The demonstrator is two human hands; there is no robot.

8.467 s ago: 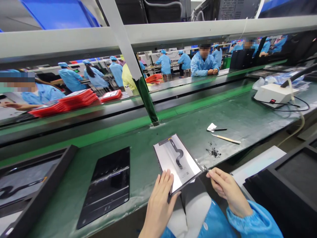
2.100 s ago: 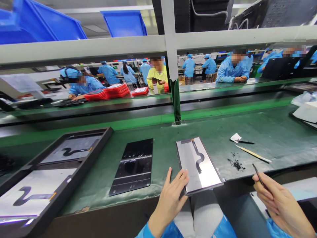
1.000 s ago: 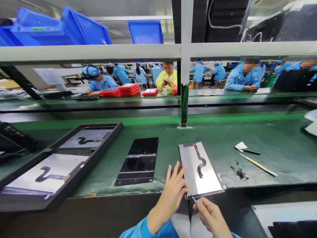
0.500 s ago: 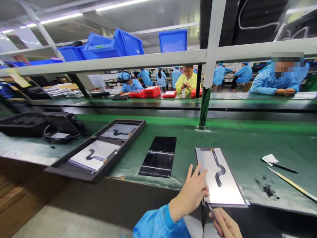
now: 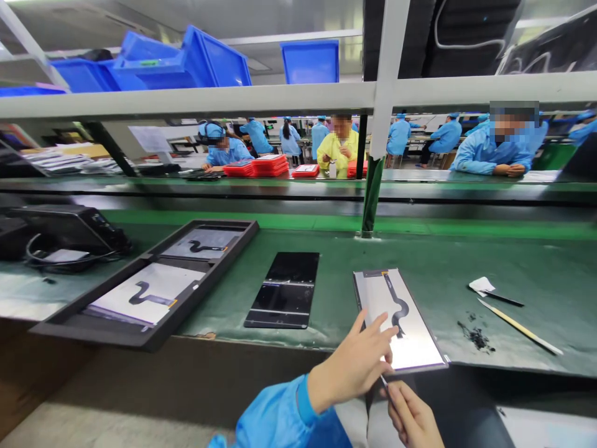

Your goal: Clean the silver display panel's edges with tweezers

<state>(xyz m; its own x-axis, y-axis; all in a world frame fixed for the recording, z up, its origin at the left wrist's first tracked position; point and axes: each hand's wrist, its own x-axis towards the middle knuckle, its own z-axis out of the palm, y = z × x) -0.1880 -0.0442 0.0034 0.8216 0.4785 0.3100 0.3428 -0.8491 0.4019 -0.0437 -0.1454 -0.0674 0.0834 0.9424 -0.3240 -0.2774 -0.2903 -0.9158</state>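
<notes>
A display panel (image 5: 405,311) lies with its silvery back up at the bench's front edge, a dark flex cable (image 5: 397,305) curving across it. My left hand (image 5: 357,358) rests on the panel's left side with its fingers spread. Just below, at the near left corner, my right hand (image 5: 413,414) pinches a thin dark pointed tool (image 5: 385,383), whose tip is at the panel's corner, partly hidden by my left fingers. To the left lies a black glass screen (image 5: 284,291).
A black foam tray (image 5: 170,330) with more display panels stands left. At right lie a yellow stick (image 5: 520,326), a black thin tool (image 5: 506,299) with white tissue (image 5: 481,285), and black crumbs (image 5: 477,336). A post (image 5: 372,199) rises behind; co-workers sit beyond.
The view has shifted, so the bench things appear further left. My left fingers reach a little further over the panel, and the tool's tip is more covered by them.
</notes>
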